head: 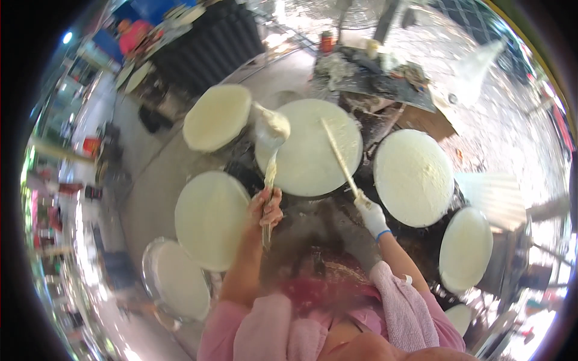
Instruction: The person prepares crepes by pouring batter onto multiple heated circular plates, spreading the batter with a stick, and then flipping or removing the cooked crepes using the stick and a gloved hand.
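Note:
My left hand (269, 208), bare, is closed around the handle of a ladle (271, 135) whose bowl carries pale batter, over the left part of a round griddle (307, 158). A pale layer covers that griddle. My right hand (371, 214), in a white glove with a blue cuff edge, grips a batter-coated wooden stick (337, 153). The far end of the stick lies over the griddle's right half. Whether it touches the surface I cannot tell.
More pale-covered round griddles stand at the left (212, 221), upper left (217, 117) and right (413, 178). A wide basin (178, 280) holds pale batter. Beyond, a cluttered low table (406, 90) stands near a corrugated dark panel (210, 49). Another person in pink (133, 36) is farther off.

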### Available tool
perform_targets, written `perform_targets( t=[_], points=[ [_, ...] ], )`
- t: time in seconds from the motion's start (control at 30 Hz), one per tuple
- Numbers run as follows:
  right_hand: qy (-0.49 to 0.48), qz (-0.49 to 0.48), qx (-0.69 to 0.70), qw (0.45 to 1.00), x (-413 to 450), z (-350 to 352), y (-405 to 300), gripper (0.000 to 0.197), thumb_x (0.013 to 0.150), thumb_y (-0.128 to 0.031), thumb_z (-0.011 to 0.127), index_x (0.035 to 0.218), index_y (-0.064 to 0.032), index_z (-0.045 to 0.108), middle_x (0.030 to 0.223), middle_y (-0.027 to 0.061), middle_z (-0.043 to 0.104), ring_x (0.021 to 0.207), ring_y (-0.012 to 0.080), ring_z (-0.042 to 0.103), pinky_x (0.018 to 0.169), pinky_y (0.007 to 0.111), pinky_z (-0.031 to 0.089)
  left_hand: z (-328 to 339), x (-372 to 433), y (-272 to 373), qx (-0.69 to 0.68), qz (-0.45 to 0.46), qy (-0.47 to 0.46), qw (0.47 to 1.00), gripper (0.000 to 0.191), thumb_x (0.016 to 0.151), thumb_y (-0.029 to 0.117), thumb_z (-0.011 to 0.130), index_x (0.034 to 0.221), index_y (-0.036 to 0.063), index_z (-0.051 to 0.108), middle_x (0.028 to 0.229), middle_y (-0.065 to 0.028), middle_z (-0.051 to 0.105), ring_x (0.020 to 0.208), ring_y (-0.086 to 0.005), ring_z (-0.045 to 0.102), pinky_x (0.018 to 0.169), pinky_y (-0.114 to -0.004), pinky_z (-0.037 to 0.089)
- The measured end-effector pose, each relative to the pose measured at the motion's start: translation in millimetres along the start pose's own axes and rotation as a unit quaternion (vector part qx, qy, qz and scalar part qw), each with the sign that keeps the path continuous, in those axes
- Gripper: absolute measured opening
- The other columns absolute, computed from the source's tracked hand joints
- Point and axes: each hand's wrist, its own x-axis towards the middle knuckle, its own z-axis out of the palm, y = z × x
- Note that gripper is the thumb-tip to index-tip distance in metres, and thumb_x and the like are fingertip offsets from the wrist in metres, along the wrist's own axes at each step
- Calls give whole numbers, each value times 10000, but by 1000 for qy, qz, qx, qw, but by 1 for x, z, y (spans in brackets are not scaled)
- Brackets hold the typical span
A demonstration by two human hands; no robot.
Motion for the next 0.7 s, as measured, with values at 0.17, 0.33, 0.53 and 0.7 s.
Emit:
perform_targets(
  t=[0.17,0.33,0.53,0.7],
  points=[
    [-49,-140,-73,986,-4,-3,25,450,893,-272,647,1277,-51,567,857,-28,620,694,54,529,611,230,443,85,-46,-12,-122,116,49,985,369,1032,185,314,1161,-151,391,633,-37,409,334,-105,400,324,-214,303],
    [-167,-174,-221,945,-23,-2,26,466,868,-296,645,1309,-187,541,1007,92,679,865,202,640,770,300,488,88,-173,-20,-4,230,112,967,363,1021,198,363,1124,-139,447,602,-16,424,338,-85,395,298,-210,283],
    [-161,-219,-551,789,-71,11,-8,568,867,-392,563,1401,-345,377,909,148,614,770,370,630,659,476,494,100,-335,-28,74,380,361,848,300,1009,168,378,1116,-102,456,627,-23,423,343,-93,364,310,-204,310],
    [-136,-231,-587,764,-125,12,14,644,862,-390,566,1442,-351,288,901,156,609,721,370,625,619,472,495,85,-432,-26,28,393,332,857,275,983,229,476,1121,-7,499,618,23,399,374,-58,348,348,-184,285]
  ],
)
